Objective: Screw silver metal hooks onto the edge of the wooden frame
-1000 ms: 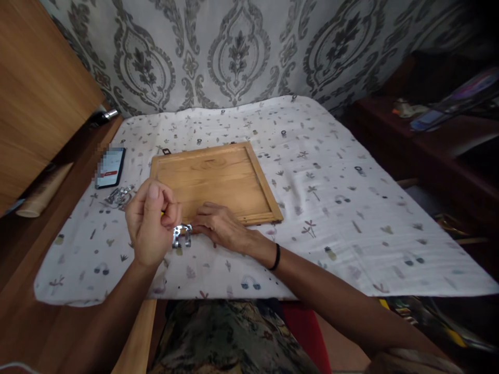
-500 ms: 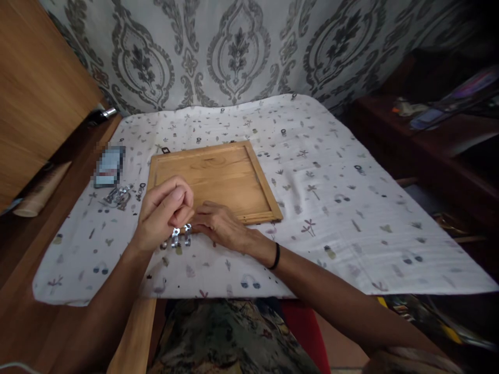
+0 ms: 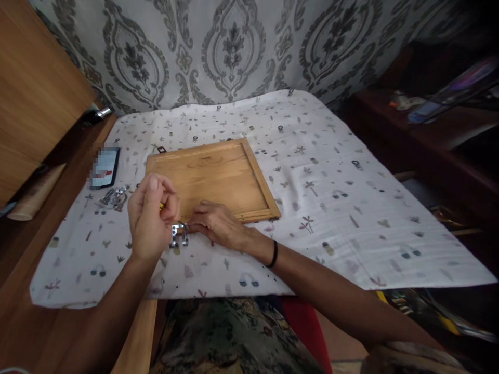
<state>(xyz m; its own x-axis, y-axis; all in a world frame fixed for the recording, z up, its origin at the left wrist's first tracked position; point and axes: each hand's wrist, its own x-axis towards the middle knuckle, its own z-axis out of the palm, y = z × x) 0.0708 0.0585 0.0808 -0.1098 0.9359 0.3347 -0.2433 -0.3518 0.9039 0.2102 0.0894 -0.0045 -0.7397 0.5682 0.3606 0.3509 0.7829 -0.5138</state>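
In the head view, the left hand (image 3: 152,218) has just rolled over and back: half a second ago its knuckles were turned inward, hiding what it grips, and now the thumb is uppermost again and a sliver of a yellow item (image 3: 161,206) shows among the fingers. Those fingers are curled tightly around it; most of its length is hidden, so its full shape cannot be told. The back-and-forth looks like a twisting stroke, its position now much the same as a second ago.

The right hand (image 3: 216,223), with a black band (image 3: 275,253) at the wrist, has hardly moved. Its fingers are bent low at the near edge of the wooden panel (image 3: 218,176), right beside a shiny metal piece (image 3: 184,238); whether they pinch that piece or only brace the edge, I cannot tell. The metal piece sits at the panel's near edge between the two hands, its two prongs pointing toward the person. Piece and panel keep their places, so the work appears steadied while the left hand turns.

The panel lies flat on the cloth-covered tabletop (image 3: 331,270). Left of it, a small heap of metal parts (image 3: 114,198) rests near a phone (image 3: 105,169).
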